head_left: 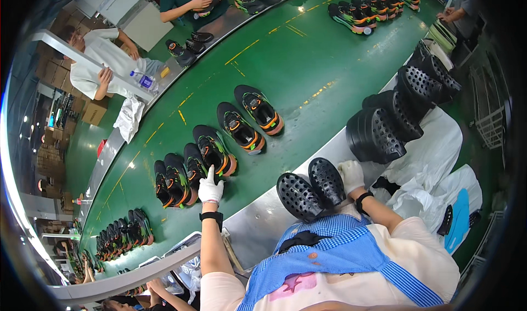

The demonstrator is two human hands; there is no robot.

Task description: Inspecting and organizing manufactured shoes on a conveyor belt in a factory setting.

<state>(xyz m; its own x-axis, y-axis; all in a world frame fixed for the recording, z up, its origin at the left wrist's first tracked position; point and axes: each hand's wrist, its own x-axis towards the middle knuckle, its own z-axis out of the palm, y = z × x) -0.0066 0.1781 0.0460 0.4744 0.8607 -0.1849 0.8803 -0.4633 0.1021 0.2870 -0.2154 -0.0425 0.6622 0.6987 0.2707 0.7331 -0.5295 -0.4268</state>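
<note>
My left hand [211,190], in a white glove, reaches over the green conveyor belt. Its index finger is stretched out against the heel of a black sneaker [212,149] with orange and green trim. More such sneakers [174,180] stand close together to the left, and a pair [250,119] sits further up the belt. Also gloved, my right hand [351,176] is curled closed on the metal ledge. Beside it, close to my apron, lie two black perforated shoe-shaped forms [310,190]. Whatever is inside the curled fingers is hidden.
Several more black perforated forms [384,130] are stacked on the ledge at right, by white plastic sheeting [433,146]. Sneaker rows stand at far right [373,9] and lower left [123,234]. Across the belt are co-workers [104,58] and a water bottle [144,80]. A curved rail [132,278] crosses lower left.
</note>
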